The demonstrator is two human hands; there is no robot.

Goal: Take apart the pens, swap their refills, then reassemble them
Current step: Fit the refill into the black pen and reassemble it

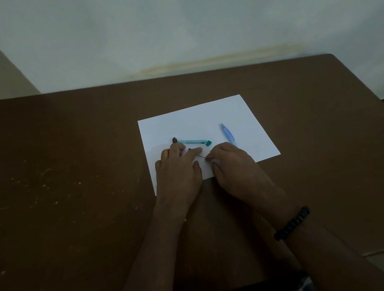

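Note:
A white sheet of paper (197, 118) lies on the brown table. On it a teal pen barrel (194, 141) lies crosswise with a dark green end at the right, and a small dark cap piece (174, 139) sits at its left end. A light blue pen (227, 134) lies at an angle to the right. My left hand (178, 171) rests on the paper, fingers pressing on a thin dark refill (200, 156). My right hand (232, 164) pinches the refill's right end between its fingertips. Most of the refill is hidden under my fingers.
The brown table (70, 184) has pale specks on its left half and ends at a pale wall behind. A black beaded bracelet (292, 223) is on my right wrist.

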